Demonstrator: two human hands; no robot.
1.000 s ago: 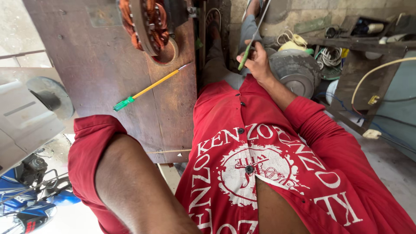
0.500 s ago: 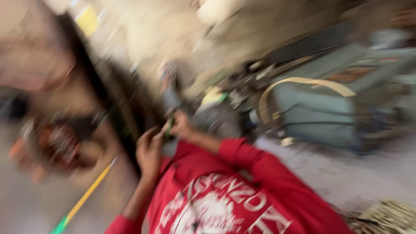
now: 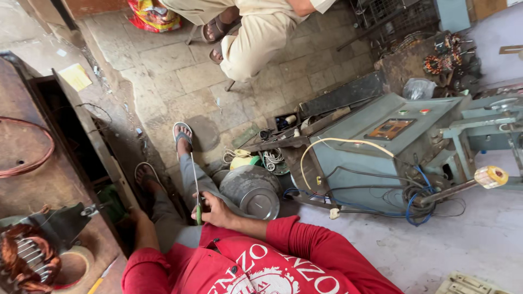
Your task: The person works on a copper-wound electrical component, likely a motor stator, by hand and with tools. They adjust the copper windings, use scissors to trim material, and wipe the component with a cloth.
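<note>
Right hand (image 3: pixel 215 209) grips a thin tool over the lap.
The screwdriver (image 3: pixel 196 188) has a green handle and long slim metal shaft pointing toward a sandaled foot (image 3: pixel 183 136); left hand hidden.

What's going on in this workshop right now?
A person in a red shirt sits by a workbench, holding a thin green-handled tool in the right hand, its shaft pointing toward their sandalled feet. The left hand is hidden below the bench edge. A motor stator with copper windings sits on the bench. Beside them are a metal pot and a grey-blue machine with loose cables. Another person sits farther off.
</note>
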